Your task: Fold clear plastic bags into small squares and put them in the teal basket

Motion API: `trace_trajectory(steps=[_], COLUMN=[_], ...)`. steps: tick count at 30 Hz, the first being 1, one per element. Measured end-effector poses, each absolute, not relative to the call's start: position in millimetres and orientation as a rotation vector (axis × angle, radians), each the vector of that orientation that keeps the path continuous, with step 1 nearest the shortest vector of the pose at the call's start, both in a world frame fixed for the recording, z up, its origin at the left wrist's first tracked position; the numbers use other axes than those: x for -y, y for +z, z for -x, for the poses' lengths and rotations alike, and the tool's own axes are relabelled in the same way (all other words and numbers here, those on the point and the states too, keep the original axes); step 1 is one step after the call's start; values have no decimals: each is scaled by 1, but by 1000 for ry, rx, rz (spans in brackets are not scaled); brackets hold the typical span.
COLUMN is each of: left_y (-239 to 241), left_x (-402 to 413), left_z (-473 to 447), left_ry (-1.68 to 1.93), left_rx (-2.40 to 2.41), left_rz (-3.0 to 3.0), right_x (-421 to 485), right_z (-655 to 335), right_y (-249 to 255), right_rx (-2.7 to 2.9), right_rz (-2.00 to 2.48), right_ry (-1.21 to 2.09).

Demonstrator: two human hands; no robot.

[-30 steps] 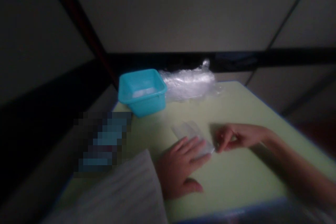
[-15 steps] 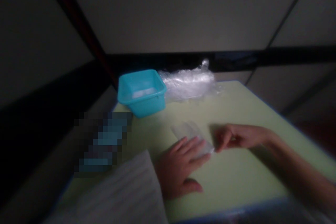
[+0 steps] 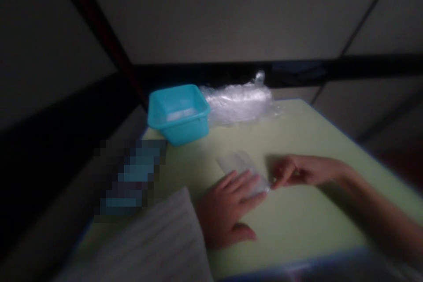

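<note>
A small clear plastic bag (image 3: pixel 240 163) lies flat on the pale yellow-green table (image 3: pixel 297 229). My left hand (image 3: pixel 229 211) rests palm down with fingers spread, the fingertips lying across the bag and hiding part of it. At the bag's right corner, my right hand (image 3: pixel 289 172) is closed, thumb and finger pinched together on the corner. The picture is dim and blurred, so any contents of the bag cannot be made out.
Behind the bag to the left stands a turquoise plastic basket (image 3: pixel 188 132) with something whitish inside. Beside it lies a heap of crumpled clear plastic (image 3: pixel 238 102). A pixelated flat object (image 3: pixel 135 176) is at the table's left edge. A wall (image 3: pixel 231 13) rises behind.
Both hands keep nearly the same place on the bag. The view has shifted very slightly; nothing was taken up or let go.
</note>
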State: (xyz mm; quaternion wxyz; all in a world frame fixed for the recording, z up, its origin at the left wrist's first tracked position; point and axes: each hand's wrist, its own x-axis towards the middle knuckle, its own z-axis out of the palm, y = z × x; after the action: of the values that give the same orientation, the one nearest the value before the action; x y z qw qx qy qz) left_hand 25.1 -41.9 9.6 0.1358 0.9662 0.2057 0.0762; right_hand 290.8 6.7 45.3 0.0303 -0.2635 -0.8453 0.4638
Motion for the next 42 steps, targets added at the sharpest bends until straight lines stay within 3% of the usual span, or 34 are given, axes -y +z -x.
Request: trace_trajectory(steps=[25,42], left_y=[4,5], left_x=[38,35], left_z=[-22,-20], left_ry=[202,181], left_rx=[-533,-469], left_rz=[-2823,-2850], right_x=[-2,7], right_z=[-295,-282], right_y=[56,53], right_rx=[2600,2665], right_rz=[783,647], right_ry=[1382,1106])
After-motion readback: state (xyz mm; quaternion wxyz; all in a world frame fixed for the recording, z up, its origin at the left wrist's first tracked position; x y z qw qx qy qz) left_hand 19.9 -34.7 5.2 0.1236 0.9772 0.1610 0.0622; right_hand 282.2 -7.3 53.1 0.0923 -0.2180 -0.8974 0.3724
